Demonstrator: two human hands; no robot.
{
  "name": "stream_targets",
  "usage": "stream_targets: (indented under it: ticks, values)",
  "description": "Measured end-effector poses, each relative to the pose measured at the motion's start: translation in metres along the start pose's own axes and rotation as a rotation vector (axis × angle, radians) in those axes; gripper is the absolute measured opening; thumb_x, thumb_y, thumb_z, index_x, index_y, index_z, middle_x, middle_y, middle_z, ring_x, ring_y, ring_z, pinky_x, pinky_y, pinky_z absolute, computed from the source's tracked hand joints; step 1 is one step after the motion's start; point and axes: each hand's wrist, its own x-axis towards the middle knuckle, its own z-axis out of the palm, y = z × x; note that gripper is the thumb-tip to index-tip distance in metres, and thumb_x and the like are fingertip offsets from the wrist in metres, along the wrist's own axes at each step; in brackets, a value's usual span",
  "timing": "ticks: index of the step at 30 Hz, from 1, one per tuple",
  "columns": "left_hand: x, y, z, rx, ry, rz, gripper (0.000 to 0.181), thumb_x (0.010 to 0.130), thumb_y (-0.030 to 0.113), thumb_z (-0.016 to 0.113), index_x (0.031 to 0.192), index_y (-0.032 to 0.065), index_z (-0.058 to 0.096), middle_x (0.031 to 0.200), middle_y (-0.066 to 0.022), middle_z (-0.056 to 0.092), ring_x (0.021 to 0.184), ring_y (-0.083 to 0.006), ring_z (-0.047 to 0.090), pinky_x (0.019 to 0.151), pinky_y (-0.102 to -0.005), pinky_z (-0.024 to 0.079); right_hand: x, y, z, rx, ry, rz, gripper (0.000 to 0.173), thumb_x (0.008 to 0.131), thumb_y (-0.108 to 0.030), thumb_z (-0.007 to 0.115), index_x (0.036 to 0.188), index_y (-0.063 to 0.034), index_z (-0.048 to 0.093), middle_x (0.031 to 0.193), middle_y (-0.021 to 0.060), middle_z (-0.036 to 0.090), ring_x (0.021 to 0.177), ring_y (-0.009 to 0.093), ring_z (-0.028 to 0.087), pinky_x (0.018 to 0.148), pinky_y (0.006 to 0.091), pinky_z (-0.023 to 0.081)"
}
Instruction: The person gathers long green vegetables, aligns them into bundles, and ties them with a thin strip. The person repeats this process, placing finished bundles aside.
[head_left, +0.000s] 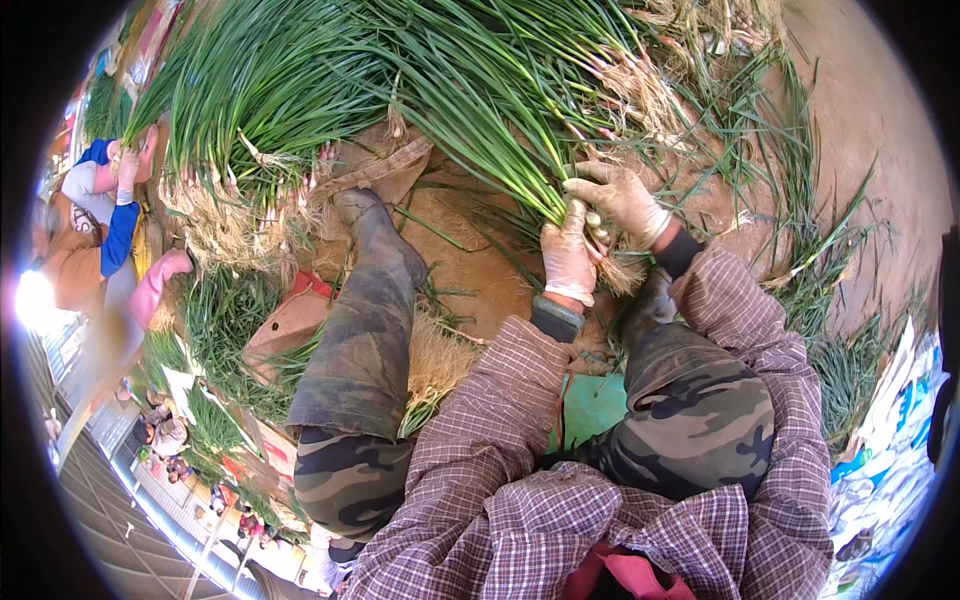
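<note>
My left hand (568, 251), in a pale thin glove, is closed around the lower stems of a bunch of green garlic shoots (517, 165). The bunch's pale roots hang out below the fist, towards my right boot. My right hand (615, 196), gloved too, is at the bunch's right side, its thumb and fingers touching the stems just above the left hand; whether it grips any is unclear. Beyond lies a heap of rooted shoots (630, 82). A large pile of shoots (255, 112), roots towards me, lies at upper left.
Loose green leaves (795, 165) litter the floor at right. Between my boots lies a bundle of roots (439, 352). A pinkish sack (281, 334) is left of my left leg. A co-worker (97, 232) sits at far left, holding shoots. White and blue plastic (889, 450) lies at lower right.
</note>
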Motion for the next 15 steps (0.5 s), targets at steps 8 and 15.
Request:
stream_targets:
  ticks: [8,15]
  values:
    - [0.004,0.014,0.01,0.128,0.139,0.157,0.021,0.099,0.024,0.054,0.09,0.0065,0.06,0.062,0.0018,0.054,0.044,-0.0071,0.046,0.038,-0.0218,0.037,-0.039,0.016,-0.012,-0.174,0.148,-0.424,0.025,0.099,-0.024,0.05,0.092,-0.0039,0.063,0.079,0.0072,0.06,0.075,0.019,0.058,0.07,0.0297,0.045]
    - [0.024,0.038,-0.024,0.207,0.114,0.255,0.02,0.098,0.024,0.057,0.094,0.0056,0.06,0.061,0.0025,0.051,0.043,-0.0062,0.043,0.035,-0.0213,0.032,-0.059,0.047,-0.058,-1.02,-0.224,0.01,0.026,0.09,-0.027,0.06,0.108,-0.0092,0.067,0.1,0.0154,0.068,0.091,0.032,0.064,0.084,0.0365,0.051]
